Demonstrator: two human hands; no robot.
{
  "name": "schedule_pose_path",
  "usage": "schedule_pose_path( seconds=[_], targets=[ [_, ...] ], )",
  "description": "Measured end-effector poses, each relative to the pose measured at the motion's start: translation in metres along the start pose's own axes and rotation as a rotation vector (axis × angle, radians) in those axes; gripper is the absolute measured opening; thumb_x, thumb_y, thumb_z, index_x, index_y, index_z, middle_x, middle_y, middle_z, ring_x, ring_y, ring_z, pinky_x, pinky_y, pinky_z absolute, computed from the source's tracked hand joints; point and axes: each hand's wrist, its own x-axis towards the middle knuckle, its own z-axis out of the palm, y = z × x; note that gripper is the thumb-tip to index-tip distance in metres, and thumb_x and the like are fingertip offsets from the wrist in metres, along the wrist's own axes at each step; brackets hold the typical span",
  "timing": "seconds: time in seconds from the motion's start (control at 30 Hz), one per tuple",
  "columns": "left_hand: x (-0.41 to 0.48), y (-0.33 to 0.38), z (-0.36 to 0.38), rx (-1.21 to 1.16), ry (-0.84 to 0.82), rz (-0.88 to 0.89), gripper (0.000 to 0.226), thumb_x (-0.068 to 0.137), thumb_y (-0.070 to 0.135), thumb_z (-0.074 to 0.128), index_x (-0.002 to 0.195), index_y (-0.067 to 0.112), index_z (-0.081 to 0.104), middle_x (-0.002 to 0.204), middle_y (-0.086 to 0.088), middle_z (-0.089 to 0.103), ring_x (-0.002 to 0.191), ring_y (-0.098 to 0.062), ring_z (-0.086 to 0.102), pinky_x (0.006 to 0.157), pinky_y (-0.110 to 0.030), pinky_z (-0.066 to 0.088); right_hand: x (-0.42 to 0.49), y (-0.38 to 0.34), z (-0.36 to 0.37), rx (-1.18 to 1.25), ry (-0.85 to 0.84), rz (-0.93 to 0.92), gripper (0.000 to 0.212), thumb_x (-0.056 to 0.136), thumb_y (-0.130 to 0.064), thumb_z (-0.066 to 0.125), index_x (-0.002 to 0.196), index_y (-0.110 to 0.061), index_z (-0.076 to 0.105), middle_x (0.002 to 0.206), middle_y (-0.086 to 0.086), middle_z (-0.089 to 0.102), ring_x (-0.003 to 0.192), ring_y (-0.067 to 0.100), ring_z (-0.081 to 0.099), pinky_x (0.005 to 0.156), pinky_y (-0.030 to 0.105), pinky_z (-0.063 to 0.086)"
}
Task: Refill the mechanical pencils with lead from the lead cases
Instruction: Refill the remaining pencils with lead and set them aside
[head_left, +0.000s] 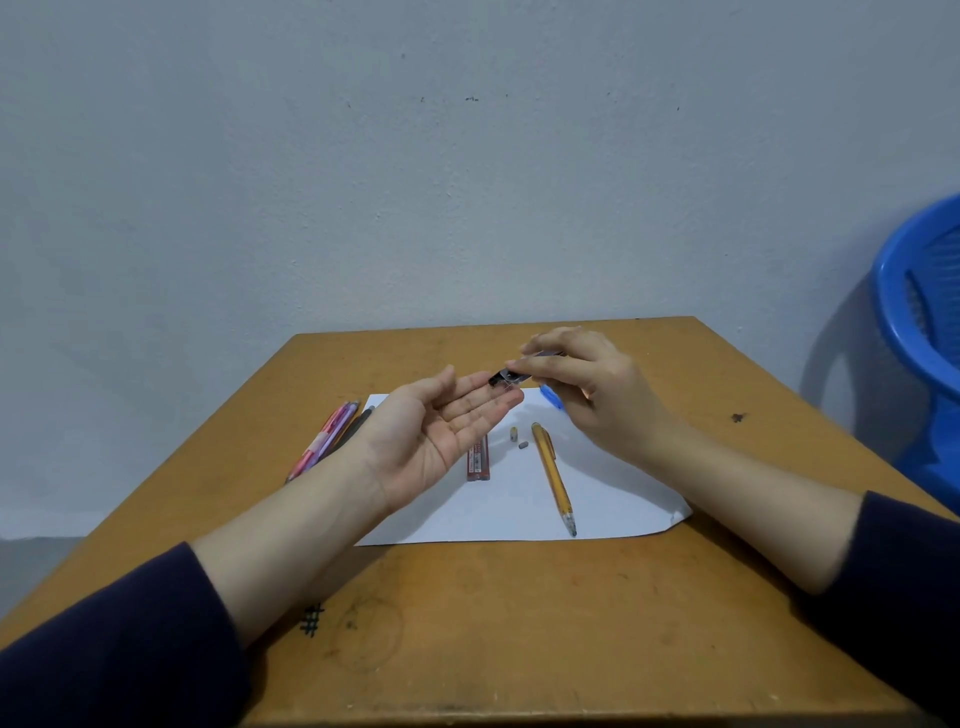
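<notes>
Your dark sleeves (104, 649) fill the lower corners. Desk (519, 623), white paper (519, 514) mid-frame. Left hand (441, 441) lies palm up, fingers (488, 402) relaxed and holding nothing, just under the lead case (506, 376). Right hand (587, 389) pinches it, long axis tilted, dark end down-left over that palm. Yellow pencil (553, 475) lies on the paper, lower right.

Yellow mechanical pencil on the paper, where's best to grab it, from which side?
Grip the yellow pencil at mid-barrel from above, pinching across its width: it lies flat on the paper, tip toward you, and two small loose parts sit left of its far end.
</notes>
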Motion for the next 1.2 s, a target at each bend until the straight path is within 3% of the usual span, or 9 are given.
schedule_pose_path(
  seconds=[0.1,0.2,0.33,0.53,0.83,1.03,1.2],
  targets=[
    [-0.0004,-0.0009,0.0002,0.022,-0.001,-0.012,0.033,0.097,0.006,0.041,0.12,-0.014,0.051,0.113,-0.031,0.063,0.105,-0.041,0.064,0.088,-0.044,0.053,0.0009,-0.0014,-0.0002,0.028,0.022,0.009,0.033,0.083,0.006,0.058,0.108,-0.011,0.071,0.104,0.01,0.067,0.101,0.013,0.055,0.08,0.041,0.051],
    [-0.001,-0.0013,0.0011,0.043,0.006,-0.017,0.029,0.091,0.001,0.045,0.115,-0.013,0.054,0.112,-0.031,0.064,0.105,-0.042,0.064,0.092,-0.044,0.051,0.0013,-0.0019,-0.001,0.056,0.02,0.024,0.027,0.089,-0.006,0.053,0.108,-0.011,0.071,0.104,0.008,0.067,0.102,0.012,0.056,0.081,0.038,0.05],
    [-0.0036,-0.0024,0.0026,0.114,0.019,-0.017,0.045,0.072,0.0,0.057,0.115,-0.013,0.055,0.109,-0.03,0.065,0.103,-0.039,0.066,0.09,-0.04,0.052,0.0016,-0.0025,-0.0012,0.089,0.039,0.055,0.027,0.09,-0.011,0.05,0.108,-0.011,0.071,0.104,0.006,0.067,0.102,0.01,0.056,0.082,0.036,0.05],
    [-0.0042,-0.0036,0.0026,0.161,0.052,-0.06,0.031,0.092,0.01,0.055,0.112,-0.013,0.058,0.107,-0.029,0.067,0.097,-0.036,0.068,0.081,-0.037,0.056,0.001,-0.0027,0.0009,0.137,0.059,0.116,0.029,0.091,-0.014,0.048,0.11,-0.013,0.07,0.105,0.003,0.066,0.1,0.008,0.058,0.081,0.034,0.052],
    [-0.0052,-0.0042,0.0025,0.248,0.108,-0.075,0.019,0.088,0.012,0.062,0.093,-0.006,0.066,0.088,-0.021,0.072,0.075,-0.026,0.073,0.069,-0.028,0.059,0.0009,-0.0024,0.0022,0.142,0.062,0.102,0.027,0.09,-0.012,0.051,0.108,-0.012,0.071,0.105,0.004,0.066,0.1,0.01,0.058,0.081,0.034,0.052],
    [-0.0044,-0.004,0.0019,0.265,0.128,-0.07,0.015,0.087,0.011,0.063,0.087,-0.003,0.067,0.084,-0.019,0.073,0.071,-0.023,0.073,0.07,-0.027,0.058,0.0006,0.0014,0.001,0.105,0.043,0.09,0.028,0.09,-0.012,0.05,0.11,-0.013,0.07,0.106,0.005,0.066,0.101,0.011,0.058,0.081,0.034,0.052],
    [-0.0033,-0.0028,0.001,0.267,0.135,-0.074,0.015,0.086,0.011,0.064,0.085,-0.003,0.068,0.083,-0.019,0.073,0.071,-0.023,0.073,0.073,-0.029,0.057,-0.0005,0.0066,-0.0002,0.074,0.042,0.13,0.034,0.085,0.004,0.058,0.111,-0.014,0.069,0.108,0.005,0.065,0.1,0.017,0.059,0.083,0.03,0.052]
  ],
)
